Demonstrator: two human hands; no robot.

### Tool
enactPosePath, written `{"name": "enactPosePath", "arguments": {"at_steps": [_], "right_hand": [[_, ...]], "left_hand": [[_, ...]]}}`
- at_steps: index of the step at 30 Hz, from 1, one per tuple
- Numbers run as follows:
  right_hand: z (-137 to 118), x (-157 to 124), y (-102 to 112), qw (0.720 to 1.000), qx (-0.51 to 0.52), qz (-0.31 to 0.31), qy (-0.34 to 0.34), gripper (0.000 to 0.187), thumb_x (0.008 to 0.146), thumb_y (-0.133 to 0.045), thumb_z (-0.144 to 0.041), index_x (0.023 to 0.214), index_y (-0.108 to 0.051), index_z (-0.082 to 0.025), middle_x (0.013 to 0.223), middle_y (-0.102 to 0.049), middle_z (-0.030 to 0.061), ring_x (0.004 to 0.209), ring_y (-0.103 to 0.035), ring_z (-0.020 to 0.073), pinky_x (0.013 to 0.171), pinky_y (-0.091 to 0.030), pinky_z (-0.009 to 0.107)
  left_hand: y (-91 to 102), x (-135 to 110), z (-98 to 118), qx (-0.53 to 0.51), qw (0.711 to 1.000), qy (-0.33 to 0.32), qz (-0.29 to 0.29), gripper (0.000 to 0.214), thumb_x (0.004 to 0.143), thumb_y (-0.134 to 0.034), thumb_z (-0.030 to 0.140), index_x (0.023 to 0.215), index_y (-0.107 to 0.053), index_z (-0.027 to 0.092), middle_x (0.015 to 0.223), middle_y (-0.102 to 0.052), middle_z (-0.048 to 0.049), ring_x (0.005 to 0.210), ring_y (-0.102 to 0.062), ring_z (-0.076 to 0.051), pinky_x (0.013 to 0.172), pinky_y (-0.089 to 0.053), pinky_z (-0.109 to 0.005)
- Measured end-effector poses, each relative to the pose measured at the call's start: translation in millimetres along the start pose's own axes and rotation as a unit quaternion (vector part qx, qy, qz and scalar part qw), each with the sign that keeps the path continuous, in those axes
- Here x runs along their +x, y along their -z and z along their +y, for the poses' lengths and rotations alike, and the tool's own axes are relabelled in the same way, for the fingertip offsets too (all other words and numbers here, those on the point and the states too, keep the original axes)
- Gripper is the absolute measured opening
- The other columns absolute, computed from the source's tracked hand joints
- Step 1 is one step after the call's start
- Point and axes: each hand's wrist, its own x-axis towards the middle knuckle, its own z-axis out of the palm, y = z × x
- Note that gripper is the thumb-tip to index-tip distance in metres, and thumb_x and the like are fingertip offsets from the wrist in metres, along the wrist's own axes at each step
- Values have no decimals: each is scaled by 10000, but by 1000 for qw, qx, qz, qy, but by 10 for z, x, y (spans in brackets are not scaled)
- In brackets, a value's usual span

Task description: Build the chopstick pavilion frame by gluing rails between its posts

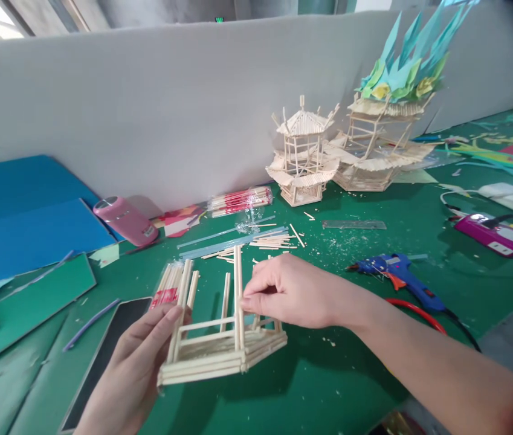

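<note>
My left hand [141,356] grips the left side of a small frame of wooden sticks [206,365], tilted above the green table. The frame has a flat, many-sided base of stacked sticks, with several posts standing up from it and thin rails between some of them. At the front post, my right hand [290,290] is closed in a pinch, thumb and forefinger touching the post; whether a small piece lies between the fingertips is hidden. Behind the frame lie loose cut sticks [274,241] and a bundle of sticks [170,284] in a clear wrapper with a red label.
Two stick pavilions [304,154] stand against the grey partition [147,109], the right one topped with blue paper spikes. A blue glue gun [401,275] lies at right, near a purple power strip [494,232]. A clear ruler [353,225], pink tumbler [124,220] and blue board [29,211] lie beyond.
</note>
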Motion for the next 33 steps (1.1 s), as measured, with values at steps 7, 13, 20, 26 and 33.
{"name": "enactPosePath", "arguments": {"at_steps": [7,13,20,26,33], "right_hand": [[-109,65,-29,1000,-21,4,11,320,793,-446,-229,496,-340,-172,583,-387,-44,576,-369,62,526,-274,209],[-273,153,-75,999,-49,6,11,343,758,-461,-164,457,-297,-170,539,-363,-47,541,-338,66,506,-229,240],[-375,254,-146,997,-75,4,12,356,720,-481,-136,429,-278,-165,480,-278,-54,489,-249,73,470,-188,254],[-431,303,-180,997,-82,-4,4,339,689,-480,-126,412,-290,-168,468,-224,-52,455,-210,78,432,-181,250],[-456,320,-192,996,-93,-4,9,302,665,-486,-101,414,-333,-168,465,-249,-51,457,-207,80,440,-187,258]], "left_hand": [[83,65,30,-17,1000,6,3,307,511,-805,308,756,-674,179,578,-667,17,392,-577,-129,310,-425,-171],[233,147,-9,-44,998,-14,-53,256,591,-776,290,773,-664,147,577,-635,8,480,-602,-140,425,-474,-191],[311,190,-29,-82,991,-28,-98,182,654,-737,276,704,-641,130,583,-617,-2,491,-567,-125,452,-455,-193],[343,209,-31,-80,992,-25,-95,182,641,-743,263,716,-655,123,599,-632,-18,519,-590,-145,482,-468,-212],[375,202,-49,-72,993,-23,-88,177,661,-725,275,731,-655,128,588,-640,-16,497,-579,-136,487,-468,-217]]}}
